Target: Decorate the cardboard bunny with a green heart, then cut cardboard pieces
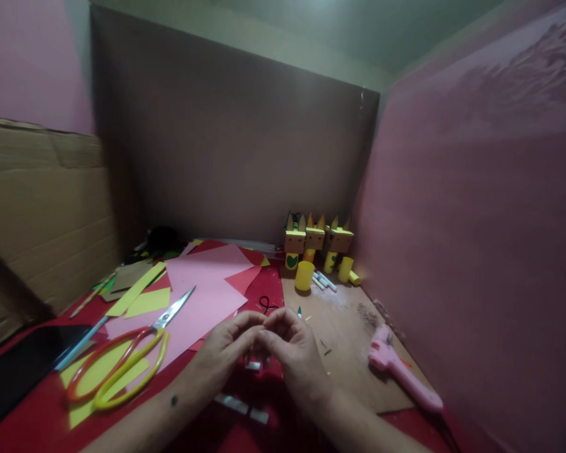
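Observation:
My left hand (229, 341) and my right hand (296, 346) meet at the fingertips over the red tablecloth (207, 431). Both are closed in a pinch, and whatever sits between the fingers is hidden or too small to name. Just below them lie small pale strips (240, 406). Behind the fingers a thin black looped cord (265, 304) rests on the cloth. Left of my left hand are scissors (136, 358) with one red and one yellow handle, lying partly on pink paper (207, 270).
A pink glue gun (400, 371) lies on the brown board (358, 384) at right. Cardboard figures (316, 239), yellow paper tubes (304, 276) and markers (324, 280) stand or lie at the back. Yellow paper (148, 302) and a dark flat object (23, 365) are on the left.

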`<state>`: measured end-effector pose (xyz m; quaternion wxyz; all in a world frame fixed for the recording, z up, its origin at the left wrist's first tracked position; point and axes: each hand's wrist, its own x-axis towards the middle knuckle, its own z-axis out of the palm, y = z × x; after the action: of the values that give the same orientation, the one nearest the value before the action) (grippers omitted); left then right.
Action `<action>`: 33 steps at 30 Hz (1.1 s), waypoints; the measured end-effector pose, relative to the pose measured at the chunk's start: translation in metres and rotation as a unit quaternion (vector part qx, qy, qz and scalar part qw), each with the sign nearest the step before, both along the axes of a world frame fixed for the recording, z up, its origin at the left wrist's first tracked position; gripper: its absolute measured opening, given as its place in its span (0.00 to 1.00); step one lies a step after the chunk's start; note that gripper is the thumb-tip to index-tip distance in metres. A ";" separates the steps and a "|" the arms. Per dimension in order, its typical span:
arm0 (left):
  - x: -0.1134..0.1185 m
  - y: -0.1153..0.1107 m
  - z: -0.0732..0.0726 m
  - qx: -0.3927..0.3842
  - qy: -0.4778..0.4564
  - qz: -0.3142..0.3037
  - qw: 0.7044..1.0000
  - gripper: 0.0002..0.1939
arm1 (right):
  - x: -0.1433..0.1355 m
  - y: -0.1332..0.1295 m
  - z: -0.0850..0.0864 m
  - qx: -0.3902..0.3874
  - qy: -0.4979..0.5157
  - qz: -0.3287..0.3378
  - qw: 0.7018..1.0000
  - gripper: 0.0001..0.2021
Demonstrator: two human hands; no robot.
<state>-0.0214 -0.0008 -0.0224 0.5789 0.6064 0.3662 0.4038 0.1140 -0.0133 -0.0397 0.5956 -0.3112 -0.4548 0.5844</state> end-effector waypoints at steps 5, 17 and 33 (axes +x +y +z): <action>-0.004 -0.004 -0.004 -0.003 0.018 -0.006 1.000 0.17 | 0.001 -0.002 0.001 -0.027 0.008 0.041 0.999 0.17; -0.005 -0.005 -0.018 0.067 0.060 -0.053 0.995 0.18 | 0.008 -0.004 0.003 -0.064 -0.024 0.064 0.996 0.16; -0.031 0.023 0.013 0.109 0.169 0.066 0.977 0.05 | 0.065 0.013 0.032 0.074 -0.544 -0.165 0.819 0.07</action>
<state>-0.0519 0.0225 -0.0096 0.4112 0.7000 0.4518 0.3698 0.1795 -0.0005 -0.0076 0.3600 -0.6039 -0.6886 0.1778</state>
